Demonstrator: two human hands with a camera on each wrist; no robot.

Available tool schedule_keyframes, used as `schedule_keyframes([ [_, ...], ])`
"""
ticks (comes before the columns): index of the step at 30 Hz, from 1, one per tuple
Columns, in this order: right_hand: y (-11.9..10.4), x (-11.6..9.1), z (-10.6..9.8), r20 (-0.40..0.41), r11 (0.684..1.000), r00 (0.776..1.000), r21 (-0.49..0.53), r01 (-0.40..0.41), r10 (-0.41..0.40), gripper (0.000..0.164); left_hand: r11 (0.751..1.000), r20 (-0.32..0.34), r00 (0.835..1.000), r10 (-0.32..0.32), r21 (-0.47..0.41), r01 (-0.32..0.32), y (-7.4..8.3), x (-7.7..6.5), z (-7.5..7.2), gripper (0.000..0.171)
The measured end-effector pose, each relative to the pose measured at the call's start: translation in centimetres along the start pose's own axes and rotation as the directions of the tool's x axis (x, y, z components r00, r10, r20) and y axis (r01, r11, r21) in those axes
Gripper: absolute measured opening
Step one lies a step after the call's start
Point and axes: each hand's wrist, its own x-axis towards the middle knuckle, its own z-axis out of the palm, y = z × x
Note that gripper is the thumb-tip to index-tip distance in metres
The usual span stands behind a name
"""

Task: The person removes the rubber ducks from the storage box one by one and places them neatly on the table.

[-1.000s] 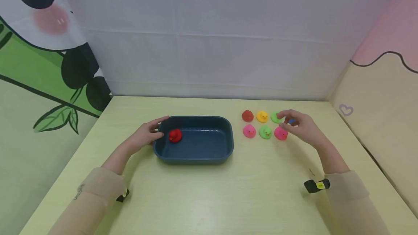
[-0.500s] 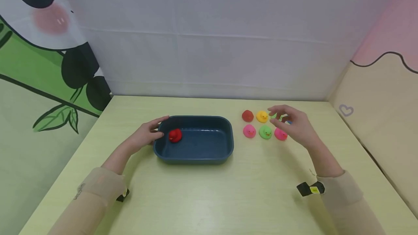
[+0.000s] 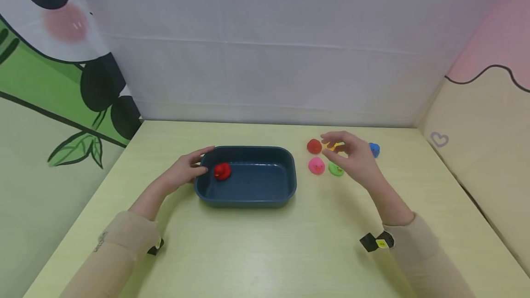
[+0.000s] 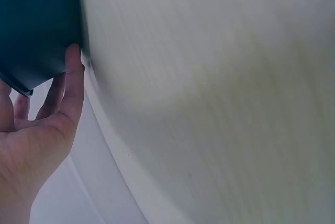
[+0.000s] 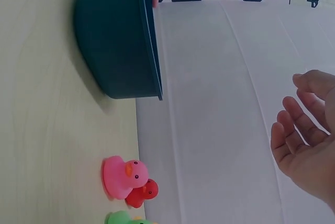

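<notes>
A dark blue rectangular basin (image 3: 256,203) stands on the table, with a red rubber duck (image 3: 222,171) inside near its left end. My left hand (image 3: 184,171) holds the basin's left end, its thumb at the rim; in the left wrist view the fingers (image 4: 75,85) lie along the outer wall. My right hand (image 3: 352,155) hovers over the ducks on the right, fingers loosely bent and nothing between them. Beside it show a red duck (image 3: 314,146), a pink duck (image 3: 316,166), a green duck (image 3: 336,169), a partly covered yellow duck (image 3: 331,146) and a blue duck (image 3: 374,150).
The pale wooden table (image 3: 248,252) meets a white cloth backdrop (image 3: 265,82) at its far edge. Printed cartoon panels flank it on both sides. In the right wrist view, a pink duck (image 5: 120,177) stands in front of a red one, near the basin's end.
My right hand has moved left over the ducks, uncovering the blue one and now covering the right-hand pink duck and the rear green one. The left hand and basin have stayed put.
</notes>
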Motion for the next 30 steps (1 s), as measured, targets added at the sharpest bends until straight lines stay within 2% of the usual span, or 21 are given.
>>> schedule_keyframes([
  [10,-1.6,1.0,2.8,-0.012,0.997,1.000,0.082,-0.008,0.009,0.031,1.000,-0.002,1.000,0.006,-0.002,-0.006,0.1,-0.1,0.0,0.063],
  [16,-2.2,1.7,4.6,-0.004,0.995,0.999,0.094,-0.032,0.032,0.030,1.000,0.001,1.000,-0.004,0.000,0.004,0.0,0.1,0.0,0.063],
  [21,-1.8,2.2,6.3,-0.002,0.990,1.000,0.139,0.018,-0.018,0.027,1.000,0.004,1.000,0.001,0.003,-0.001,-0.2,0.2,0.0,0.063],
  [24,-1.8,2.5,7.4,0.005,0.991,0.999,0.122,0.050,-0.051,0.025,1.000,0.003,1.000,0.006,0.005,-0.006,-0.3,0.4,0.0,0.063],
  [30,-2.0,2.8,9.3,0.040,0.990,0.998,0.132,0.042,-0.048,0.025,1.000,0.002,1.000,0.007,0.001,-0.007,-0.3,0.4,0.1,0.062],
])
